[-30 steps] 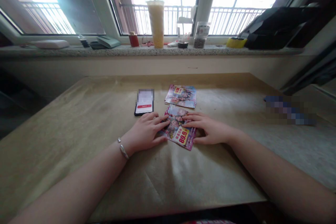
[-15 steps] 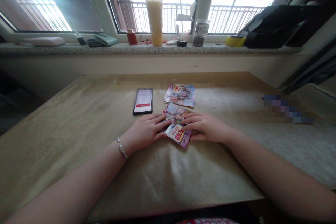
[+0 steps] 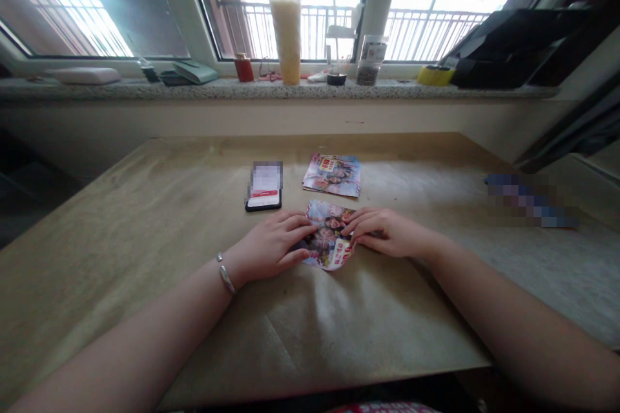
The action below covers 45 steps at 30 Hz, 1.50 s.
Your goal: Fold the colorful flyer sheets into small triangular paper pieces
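Observation:
A colourful printed flyer (image 3: 329, 232) lies on the table in front of me. My left hand (image 3: 274, 242) rests flat with fingers stretched over the flyer's left part, a silver bracelet on its wrist. At the right edge my right hand (image 3: 382, 232) pinches the flyer between thumb and fingers, and the lower right corner curls upward there. Just beyond my hands lies a small stack of similar flyers (image 3: 332, 174). A phone (image 3: 264, 187) with a lit, partly blurred screen sits up and left of my left hand.
A blurred bluish strip (image 3: 530, 200) lies at the table's right side. On the stone windowsill (image 3: 194, 91) stand a tall cup of yellow drink (image 3: 287, 39), a red bottle (image 3: 243, 69), a clear container (image 3: 371, 61) and a black bag (image 3: 504, 51).
The flyer under my hands has turned, its printed price patch shifting right, and its lower right corner now curls. My right hand has gone from fingers lying on it to pinching its edge.

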Motion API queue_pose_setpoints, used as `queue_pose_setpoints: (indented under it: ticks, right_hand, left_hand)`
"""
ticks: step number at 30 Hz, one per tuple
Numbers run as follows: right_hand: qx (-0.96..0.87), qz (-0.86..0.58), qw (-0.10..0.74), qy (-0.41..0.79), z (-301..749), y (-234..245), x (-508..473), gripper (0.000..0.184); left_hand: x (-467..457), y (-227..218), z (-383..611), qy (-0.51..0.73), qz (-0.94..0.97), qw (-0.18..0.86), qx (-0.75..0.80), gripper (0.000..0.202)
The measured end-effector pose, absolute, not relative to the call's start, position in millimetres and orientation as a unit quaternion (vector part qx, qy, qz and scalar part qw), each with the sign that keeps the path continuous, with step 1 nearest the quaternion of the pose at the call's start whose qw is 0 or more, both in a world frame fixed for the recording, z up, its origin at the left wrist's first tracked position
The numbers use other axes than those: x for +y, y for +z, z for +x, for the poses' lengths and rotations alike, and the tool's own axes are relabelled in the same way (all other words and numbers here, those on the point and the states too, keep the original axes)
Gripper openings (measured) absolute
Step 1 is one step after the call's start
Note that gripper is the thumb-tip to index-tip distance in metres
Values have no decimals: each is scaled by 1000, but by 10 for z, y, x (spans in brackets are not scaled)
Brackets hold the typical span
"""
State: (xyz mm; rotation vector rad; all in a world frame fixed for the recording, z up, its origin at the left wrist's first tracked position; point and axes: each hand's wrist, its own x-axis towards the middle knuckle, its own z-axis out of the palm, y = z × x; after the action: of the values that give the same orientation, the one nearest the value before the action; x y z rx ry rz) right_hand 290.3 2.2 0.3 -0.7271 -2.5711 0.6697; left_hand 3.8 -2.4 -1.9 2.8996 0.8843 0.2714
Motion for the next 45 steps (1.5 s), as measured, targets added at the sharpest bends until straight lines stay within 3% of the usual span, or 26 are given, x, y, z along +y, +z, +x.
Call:
queue_pose_setpoints:
  ticks: [8,13,29,39,45]
  right_hand:
    - [-895,-299,155,293,2980,113,15,30]
    - [-855,-412,126,290,3013,104,36,28]
    - [-855,-463,186,144,2647,-125,33,24]
    - [-841,-475,228,122,2552,-232,77,18]
    - [-860,-468,196,46,2501,-234,75,14]
  left_hand:
    - [-44,-33,64,51,951,73,296,43]
    - [-40,6,60,63,955,110,267,44]
    - [-19,-10,65,60,964,86,246,42]
    - [-25,-18,76,111,938,141,296,40]
    - [-19,-93,137,136,928,99,334,45]
